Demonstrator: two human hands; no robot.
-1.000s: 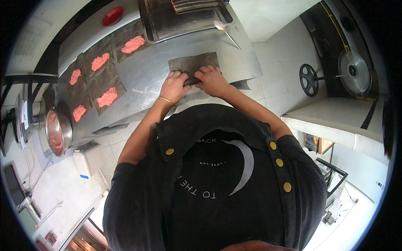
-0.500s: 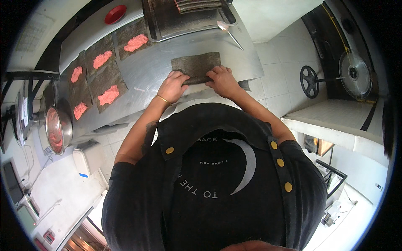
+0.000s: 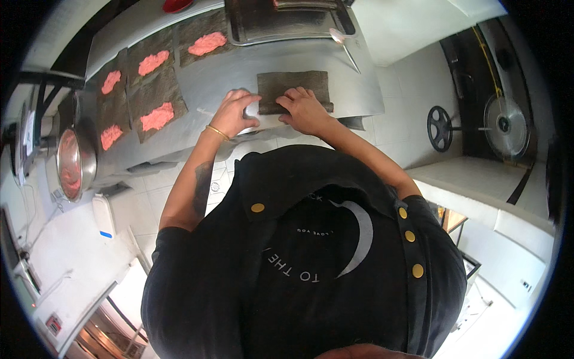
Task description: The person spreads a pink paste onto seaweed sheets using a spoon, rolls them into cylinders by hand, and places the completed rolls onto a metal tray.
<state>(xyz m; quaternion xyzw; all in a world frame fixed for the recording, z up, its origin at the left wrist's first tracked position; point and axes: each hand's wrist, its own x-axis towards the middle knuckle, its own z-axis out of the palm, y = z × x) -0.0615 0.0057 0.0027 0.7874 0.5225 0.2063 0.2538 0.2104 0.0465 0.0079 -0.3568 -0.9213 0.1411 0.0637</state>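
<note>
A dark seaweed sheet (image 3: pixel 314 81) lies on the steel table in front of me, its near edge turned up into a narrow roll. My right hand (image 3: pixel 305 112) lies over that near edge, with bent fingers on top and the thumb on the near side. Just left of the sheet is my left hand (image 3: pixel 235 112), empty, its thumb and fingers apart. Further left, several flat seaweed sheets (image 3: pixel 171 90) are spread out, with mounds of pink paste (image 3: pixel 157 116) on them.
A metal tray (image 3: pixel 287 40) at the back holds filled seaweed rolls (image 3: pixel 305 5). Beside it rests a spoon (image 3: pixel 345 51) with paste on it. A steel bowl (image 3: pixel 89 160) stands at the table's left end, a red dish (image 3: pixel 177 5) at the back. The steel table (image 3: pixel 221 69) ends close to me.
My left hand has let go of the sheet's rolled edge and moved left, fingers opening. My right hand has moved inward along the roll. The whole view has shifted slightly.
</note>
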